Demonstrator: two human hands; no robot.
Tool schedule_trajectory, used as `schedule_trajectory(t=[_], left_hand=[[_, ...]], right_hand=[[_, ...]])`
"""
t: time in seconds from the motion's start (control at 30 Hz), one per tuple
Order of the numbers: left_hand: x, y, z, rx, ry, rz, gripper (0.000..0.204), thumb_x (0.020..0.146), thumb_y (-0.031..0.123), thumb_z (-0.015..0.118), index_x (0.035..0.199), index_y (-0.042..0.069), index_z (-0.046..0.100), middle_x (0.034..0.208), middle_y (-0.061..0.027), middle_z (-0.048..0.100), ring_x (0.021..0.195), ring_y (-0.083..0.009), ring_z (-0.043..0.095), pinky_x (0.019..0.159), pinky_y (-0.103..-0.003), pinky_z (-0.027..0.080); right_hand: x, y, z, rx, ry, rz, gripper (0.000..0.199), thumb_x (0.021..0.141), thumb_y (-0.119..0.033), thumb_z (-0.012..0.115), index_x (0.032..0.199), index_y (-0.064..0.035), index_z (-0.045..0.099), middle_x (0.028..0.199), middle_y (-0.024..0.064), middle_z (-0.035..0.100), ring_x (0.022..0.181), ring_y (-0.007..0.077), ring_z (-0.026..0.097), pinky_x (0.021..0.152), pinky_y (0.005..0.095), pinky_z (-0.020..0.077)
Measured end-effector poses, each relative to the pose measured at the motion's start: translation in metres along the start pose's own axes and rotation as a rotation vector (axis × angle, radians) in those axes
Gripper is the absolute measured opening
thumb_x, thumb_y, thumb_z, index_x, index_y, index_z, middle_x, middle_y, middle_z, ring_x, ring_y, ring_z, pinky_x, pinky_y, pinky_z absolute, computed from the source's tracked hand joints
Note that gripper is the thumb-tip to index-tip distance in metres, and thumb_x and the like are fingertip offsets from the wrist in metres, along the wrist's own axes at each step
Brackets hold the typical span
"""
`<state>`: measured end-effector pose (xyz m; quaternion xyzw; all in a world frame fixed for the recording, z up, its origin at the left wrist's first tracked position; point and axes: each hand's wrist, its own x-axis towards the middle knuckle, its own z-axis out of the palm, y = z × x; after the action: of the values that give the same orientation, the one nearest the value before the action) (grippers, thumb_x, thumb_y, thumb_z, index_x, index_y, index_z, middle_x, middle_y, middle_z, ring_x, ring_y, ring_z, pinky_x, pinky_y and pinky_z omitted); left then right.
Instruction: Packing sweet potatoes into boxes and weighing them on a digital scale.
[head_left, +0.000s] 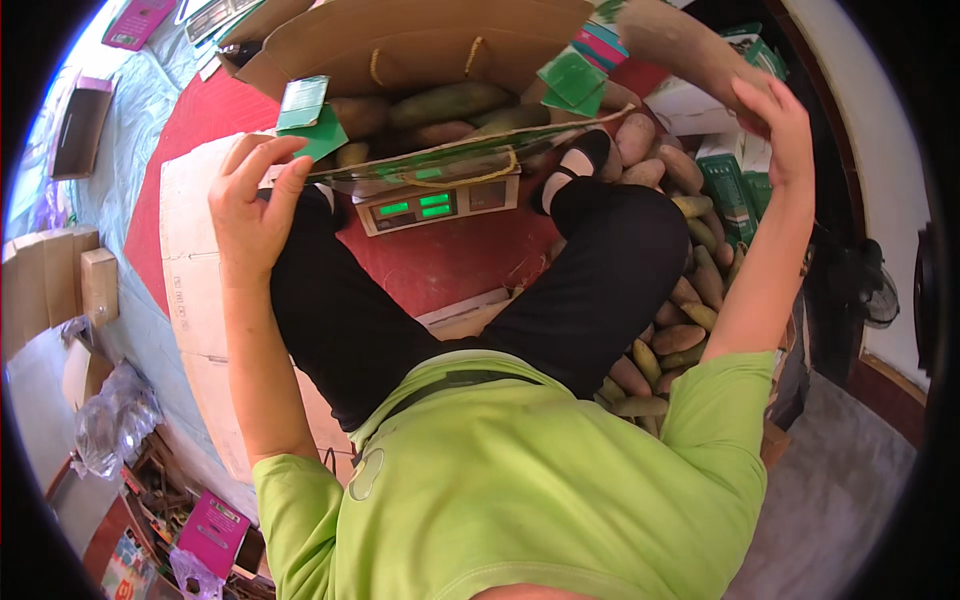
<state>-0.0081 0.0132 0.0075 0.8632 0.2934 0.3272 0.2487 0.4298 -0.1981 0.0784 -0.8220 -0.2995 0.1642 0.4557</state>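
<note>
I sit on the floor with an open cardboard box [420,45] of greenish-brown oblong fruit [445,103] between my legs. The box rests on a scale with a green lit display [420,206]. My left hand [252,200] pinches the near left corner of the box's front flap [420,160], beside two green cards [305,118]. My right hand [780,120] is raised at the upper right. Its thumb and fingers lie on the lower end of a large, blurred brown fruit [680,45].
A heap of loose fruit [690,300] lies along my right leg. Green and white cartons [735,175] stand behind it. A red mat [450,260] lies under the scale and flat cardboard [190,270] to my left. Small boxes [98,285], plastic bags and pink packets [212,530] sit at the left.
</note>
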Motion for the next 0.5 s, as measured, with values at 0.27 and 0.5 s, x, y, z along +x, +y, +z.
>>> schedule_trajectory(t=[0.27, 0.5], left_hand=[[-0.002, -0.004, -0.003, 0.046, 0.0, 0.018, 0.015, 0.086, 0.011, 0.066, 0.093, -0.002, 0.067, 0.085, -0.0087, 0.064, 0.079, -0.0176, 0.062, 0.071, -0.028, 0.047], [-0.001, 0.0, 0.0, 0.106, -0.025, -0.021, 0.014, 0.086, 0.011, 0.065, 0.093, -0.001, 0.067, 0.08, -0.0075, 0.062, 0.075, -0.016, 0.06, 0.068, -0.026, 0.046]], right_hand=[[-0.098, 0.195, -0.032, 0.044, 0.228, 0.617, 0.043, 0.063, -0.033, 0.083, 0.092, -0.0091, 0.064, 0.088, 0.0004, 0.062, 0.076, 0.0144, 0.058, 0.06, 0.0276, 0.0469], [-0.196, 0.29, -0.014, 0.011, 0.126, 0.947, 0.05, 0.06, -0.034, 0.084, 0.093, -0.0032, 0.064, 0.088, 0.0078, 0.063, 0.067, 0.0214, 0.058, 0.054, 0.0335, 0.047]])
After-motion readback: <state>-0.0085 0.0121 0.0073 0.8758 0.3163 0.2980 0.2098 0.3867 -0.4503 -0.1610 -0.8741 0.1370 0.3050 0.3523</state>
